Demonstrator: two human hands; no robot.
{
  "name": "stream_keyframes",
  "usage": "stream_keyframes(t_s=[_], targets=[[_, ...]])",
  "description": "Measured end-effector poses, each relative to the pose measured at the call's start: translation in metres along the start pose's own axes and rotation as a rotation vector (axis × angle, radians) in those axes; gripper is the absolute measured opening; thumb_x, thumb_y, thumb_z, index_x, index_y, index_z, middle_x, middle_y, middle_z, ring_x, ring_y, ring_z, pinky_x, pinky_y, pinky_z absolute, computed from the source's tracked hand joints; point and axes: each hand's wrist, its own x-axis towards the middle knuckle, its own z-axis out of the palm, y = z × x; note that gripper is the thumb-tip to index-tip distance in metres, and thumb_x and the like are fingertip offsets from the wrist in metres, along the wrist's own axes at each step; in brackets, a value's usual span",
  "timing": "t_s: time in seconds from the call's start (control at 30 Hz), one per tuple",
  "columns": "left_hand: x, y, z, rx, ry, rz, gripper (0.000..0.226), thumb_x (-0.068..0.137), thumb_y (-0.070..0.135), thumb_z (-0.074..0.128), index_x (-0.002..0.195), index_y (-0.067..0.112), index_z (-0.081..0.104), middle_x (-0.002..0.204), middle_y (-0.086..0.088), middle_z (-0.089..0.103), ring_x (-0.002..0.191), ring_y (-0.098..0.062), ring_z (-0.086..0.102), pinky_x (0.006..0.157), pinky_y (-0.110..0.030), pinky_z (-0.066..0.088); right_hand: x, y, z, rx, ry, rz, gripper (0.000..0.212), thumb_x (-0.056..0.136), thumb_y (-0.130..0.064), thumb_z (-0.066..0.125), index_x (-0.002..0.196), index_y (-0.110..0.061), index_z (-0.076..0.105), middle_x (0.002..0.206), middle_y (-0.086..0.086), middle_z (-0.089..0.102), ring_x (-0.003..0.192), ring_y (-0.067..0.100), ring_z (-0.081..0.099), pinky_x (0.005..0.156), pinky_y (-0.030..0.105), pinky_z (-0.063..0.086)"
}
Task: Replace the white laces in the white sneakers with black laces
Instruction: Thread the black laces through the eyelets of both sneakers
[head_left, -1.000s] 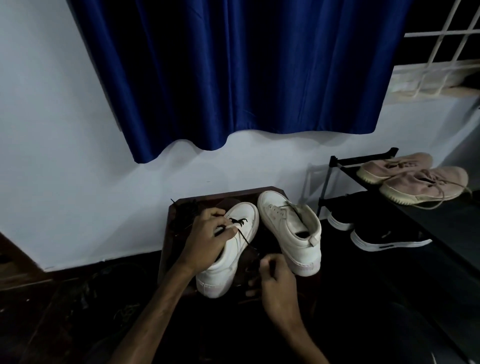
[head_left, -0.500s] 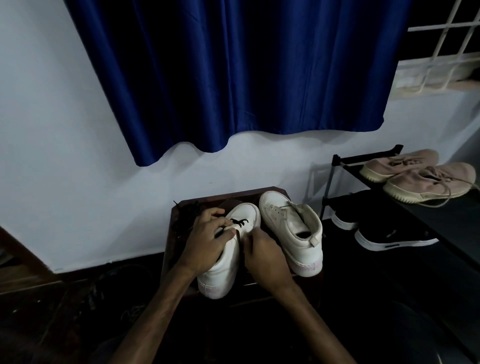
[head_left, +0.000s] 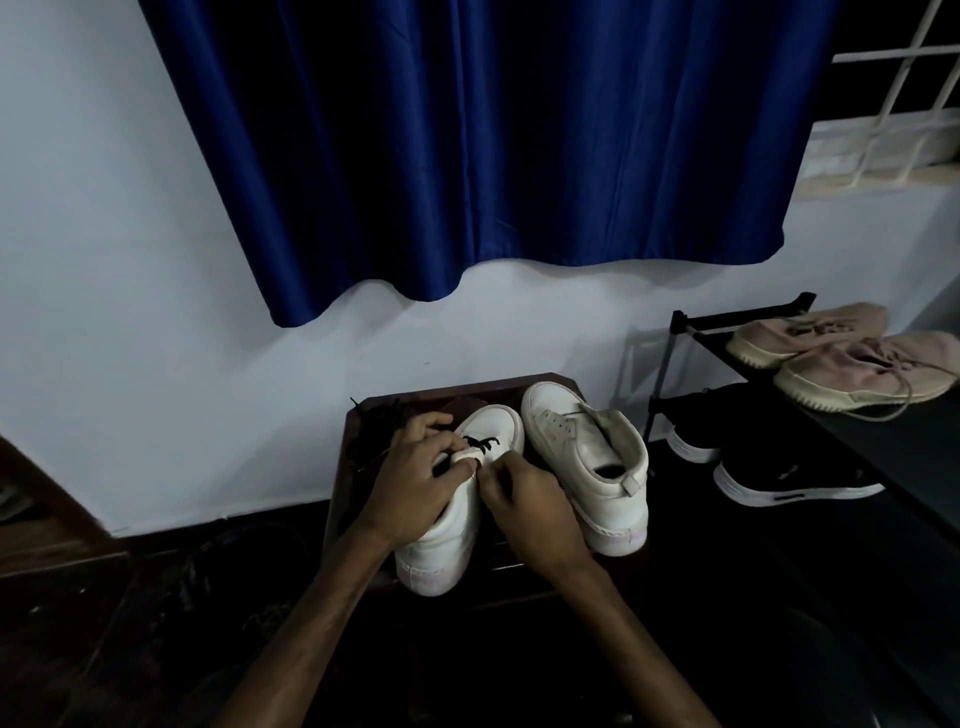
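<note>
Two white sneakers stand on a small dark wooden stool (head_left: 550, 383). The left sneaker (head_left: 447, 540) has a black lace (head_left: 480, 443) threaded across its lowest eyelets near the toe. My left hand (head_left: 415, 478) grips that sneaker's tongue and upper, thumb on top. My right hand (head_left: 530, 506) is at the sneaker's right eyelet side, fingers curled and pinching there; what it pinches is hidden. The right sneaker (head_left: 589, 462) has no lace. A loose black lace (head_left: 371, 423) lies bunched at the stool's back left.
A black shoe rack (head_left: 675, 332) stands to the right, with pink sneakers (head_left: 852, 374) on top and black sneakers (head_left: 779, 478) below. A blue curtain (head_left: 493, 145) hangs over the white wall behind. The floor is dark.
My right hand has moved up from the stool's front edge to the left sneaker's eyelets and settled beside my left hand. The left hand has kept its hold.
</note>
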Motion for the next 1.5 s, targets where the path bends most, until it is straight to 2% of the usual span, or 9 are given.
stream_keyframes(t_s=[0.17, 0.33, 0.5, 0.7, 0.87, 1.0, 1.1, 1.27, 1.5], targets=[[-0.001, 0.001, 0.0, 0.003, -0.012, 0.0, 0.046, 0.068, 0.058, 0.05, 0.091, 0.023, 0.071, 0.129, 0.005, 0.048, 0.122, -0.009, 0.042, 0.098, -0.007, 0.025, -0.002, 0.002, -0.004, 0.03, -0.002, 0.017, 0.042, 0.093, -0.061, 0.033, 0.091, -0.024, 0.05, 0.086, 0.003, 0.069, 0.083, 0.028, 0.064, 0.074, 0.043, 0.051], [-0.002, 0.004, 0.0, 0.029, -0.016, -0.01, 0.052, 0.07, 0.058, 0.044, 0.093, 0.02, 0.072, 0.131, 0.007, 0.048, 0.12, -0.007, 0.04, 0.108, -0.029, 0.03, 0.005, -0.005, -0.005, -0.034, -0.055, -0.053, 0.028, 0.096, -0.051, 0.036, 0.093, -0.025, 0.046, 0.082, 0.009, 0.068, 0.079, 0.035, 0.064, 0.068, 0.047, 0.051], [-0.002, 0.006, -0.001, 0.097, -0.002, 0.012, 0.056, 0.07, 0.057, 0.042, 0.097, 0.017, 0.072, 0.133, 0.005, 0.049, 0.119, -0.011, 0.042, 0.107, -0.029, 0.03, 0.0, -0.004, -0.013, -0.15, -0.083, -0.014, 0.03, 0.093, -0.048, 0.043, 0.095, -0.019, 0.05, 0.089, 0.009, 0.07, 0.088, 0.035, 0.065, 0.07, 0.039, 0.049], [-0.002, 0.009, -0.001, 0.154, 0.023, 0.022, 0.055, 0.069, 0.056, 0.041, 0.096, 0.018, 0.07, 0.131, 0.004, 0.048, 0.119, -0.011, 0.041, 0.108, -0.031, 0.03, -0.024, 0.006, -0.033, -0.59, -0.437, 0.077, 0.038, 0.093, -0.037, 0.051, 0.116, -0.009, 0.06, 0.119, 0.014, 0.064, 0.111, 0.033, 0.061, 0.086, 0.036, 0.047], [-0.004, 0.01, -0.001, 0.184, 0.021, 0.025, 0.056, 0.069, 0.056, 0.04, 0.097, 0.018, 0.07, 0.131, 0.002, 0.048, 0.121, -0.011, 0.04, 0.107, -0.03, 0.03, -0.002, -0.015, -0.035, -0.475, -0.109, -0.03, 0.04, 0.098, -0.048, 0.044, 0.11, -0.011, 0.053, 0.105, 0.009, 0.067, 0.098, 0.032, 0.065, 0.069, 0.035, 0.043], [-0.004, 0.01, -0.002, 0.203, -0.003, 0.006, 0.059, 0.069, 0.057, 0.038, 0.099, 0.017, 0.068, 0.132, 0.001, 0.047, 0.123, -0.015, 0.04, 0.107, -0.029, 0.028, 0.012, -0.026, -0.021, -0.376, -0.142, -0.121, 0.015, 0.098, -0.028, 0.044, 0.106, -0.016, 0.044, 0.104, 0.01, 0.066, 0.097, 0.036, 0.064, 0.071, 0.039, 0.046], [-0.004, 0.012, -0.002, 0.206, 0.007, 0.004, 0.056, 0.068, 0.058, 0.039, 0.096, 0.02, 0.068, 0.13, 0.002, 0.047, 0.121, -0.015, 0.041, 0.107, -0.031, 0.03, 0.003, -0.017, -0.025, -0.321, -0.112, -0.046, 0.016, 0.093, -0.033, 0.049, 0.103, -0.021, 0.049, 0.1, 0.007, 0.068, 0.096, 0.035, 0.063, 0.071, 0.038, 0.047], [-0.003, 0.012, -0.002, 0.185, -0.002, -0.028, 0.055, 0.064, 0.058, 0.039, 0.096, 0.023, 0.067, 0.13, 0.004, 0.046, 0.12, -0.013, 0.04, 0.102, -0.025, 0.028, -0.021, 0.002, -0.038, -0.645, -0.413, 0.049, 0.029, 0.085, -0.025, 0.057, 0.113, -0.021, 0.063, 0.116, 0.004, 0.066, 0.109, 0.027, 0.063, 0.084, 0.033, 0.049], [-0.003, 0.012, -0.001, 0.174, -0.024, -0.056, 0.058, 0.065, 0.059, 0.037, 0.098, 0.023, 0.067, 0.13, 0.004, 0.045, 0.12, -0.015, 0.04, 0.098, -0.023, 0.026, 0.007, -0.019, -0.03, -0.3, -0.109, -0.013, 0.033, 0.089, -0.052, 0.056, 0.099, -0.021, 0.063, 0.098, 0.001, 0.07, 0.094, 0.024, 0.065, 0.075, 0.034, 0.05]])
